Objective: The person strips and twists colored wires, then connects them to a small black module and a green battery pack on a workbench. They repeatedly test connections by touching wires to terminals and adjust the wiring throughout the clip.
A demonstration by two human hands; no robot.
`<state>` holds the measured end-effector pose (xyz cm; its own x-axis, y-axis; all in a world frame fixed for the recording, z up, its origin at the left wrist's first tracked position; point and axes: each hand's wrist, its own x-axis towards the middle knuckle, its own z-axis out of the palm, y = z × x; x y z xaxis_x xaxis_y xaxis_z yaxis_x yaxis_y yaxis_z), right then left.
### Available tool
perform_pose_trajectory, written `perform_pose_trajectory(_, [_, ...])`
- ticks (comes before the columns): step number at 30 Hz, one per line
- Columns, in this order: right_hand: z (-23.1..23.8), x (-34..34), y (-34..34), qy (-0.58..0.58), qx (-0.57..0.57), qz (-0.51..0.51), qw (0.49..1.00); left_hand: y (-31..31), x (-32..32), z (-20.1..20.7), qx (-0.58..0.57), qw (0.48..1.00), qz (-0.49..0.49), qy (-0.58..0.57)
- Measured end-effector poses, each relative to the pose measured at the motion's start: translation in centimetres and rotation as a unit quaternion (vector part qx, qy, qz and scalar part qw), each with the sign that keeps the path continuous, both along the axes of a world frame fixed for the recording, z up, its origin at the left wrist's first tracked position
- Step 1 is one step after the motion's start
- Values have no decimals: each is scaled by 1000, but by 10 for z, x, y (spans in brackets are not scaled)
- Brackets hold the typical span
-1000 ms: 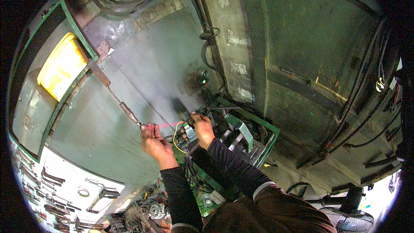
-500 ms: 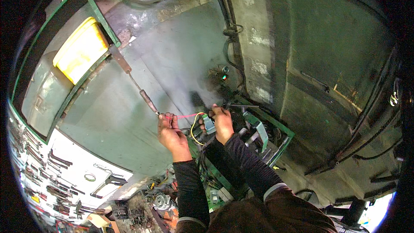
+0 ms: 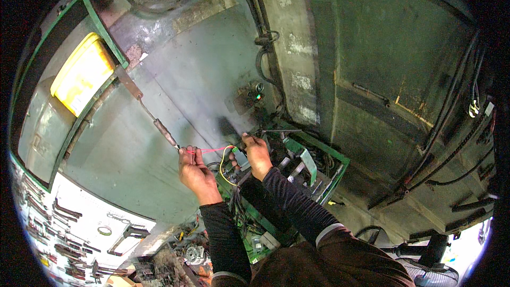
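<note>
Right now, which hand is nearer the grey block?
Right. The right hand holds the grey block; the left hand is off to its left, pinching the red wire.

Free space left of left hand [image 3: 197, 174], red wire [image 3: 212, 150] spanning toward right hand [image 3: 257, 158], green frame [image 3: 340, 154] farther right

A small blue-grey module [image 3: 241, 159] lies tilted and partly hidden, off the view's centre toward 7 o'clock; its bright green end faces 11 o'clock. A thin red wire [image 3: 212, 150], nearly straight, runs from that end toward 9 o'clock. A slack yellow wire [image 3: 221, 167] bows around the module's 8 o'clock side, then curves toward 6 o'clock.
</note>
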<state>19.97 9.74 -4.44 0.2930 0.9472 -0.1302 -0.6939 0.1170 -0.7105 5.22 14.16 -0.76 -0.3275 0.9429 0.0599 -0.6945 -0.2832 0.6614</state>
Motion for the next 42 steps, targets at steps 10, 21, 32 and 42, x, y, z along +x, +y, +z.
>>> perform_pose_trajectory(10, [-1, 3, 0, 1, -26, 14, 1000, 1, 2, 0, -6, 1000, 8, -10])
perform_pose_trajectory(21, [-19, -1, 14, -15, -26, -42, 999, 2, 2, 0, 5, 1000, 6, -24])
perform_pose_trajectory(32, [-11, -2, 10, -105, 19, -81, 991, 4, 1, -1, 18, 1000, 4, -22])
perform_pose_trajectory(42, [-17, -2, 14, -120, 4, -103, 987, 1, 4, 1, 11, 1000, 5, -17])
